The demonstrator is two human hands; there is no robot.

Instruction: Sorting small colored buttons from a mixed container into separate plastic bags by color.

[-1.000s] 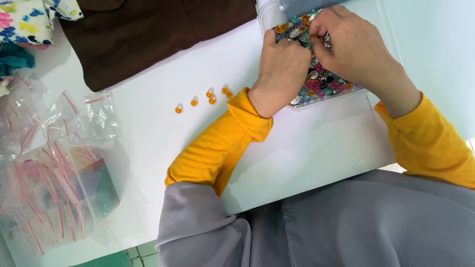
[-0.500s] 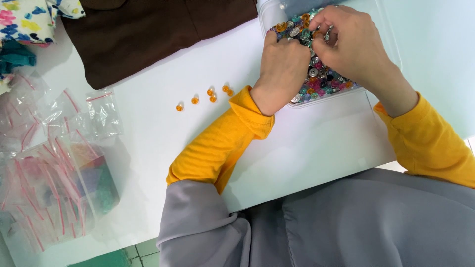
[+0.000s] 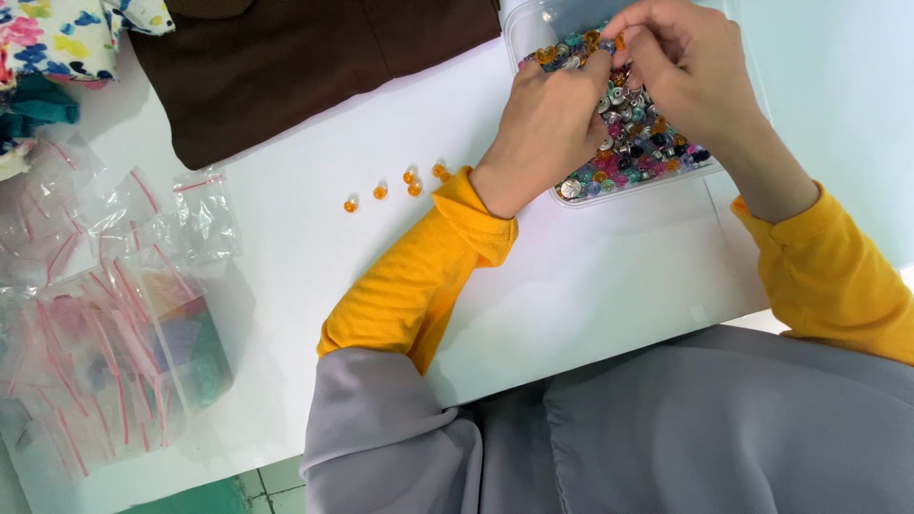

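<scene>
A clear plastic tray (image 3: 636, 187) filled with many small multicoloured beads stands at the table's far right. Both my hands hover over it, close together. My left hand (image 3: 547, 124) rests its heel on the tray's near-left rim, fingers curled down to the beads; what its fingertips hold is hidden. My right hand (image 3: 690, 71) is above the tray's far side, fingertips pinched around what looks like a small orange bead (image 3: 620, 41). Several loose orange beads (image 3: 411, 181) lie in a row on the white table (image 3: 590, 276), left of my left wrist.
A brown cloth (image 3: 286, 67) lies at the table's far edge, with a floral fabric (image 3: 57, 33) and a teal piece at the far left. A heap of small clear zip bags with red strips (image 3: 105, 314) covers the left side.
My two hands have stayed over the tray; the fingers have shifted slightly, drawing closer together above the beads. The loose orange beads have not moved.
</scene>
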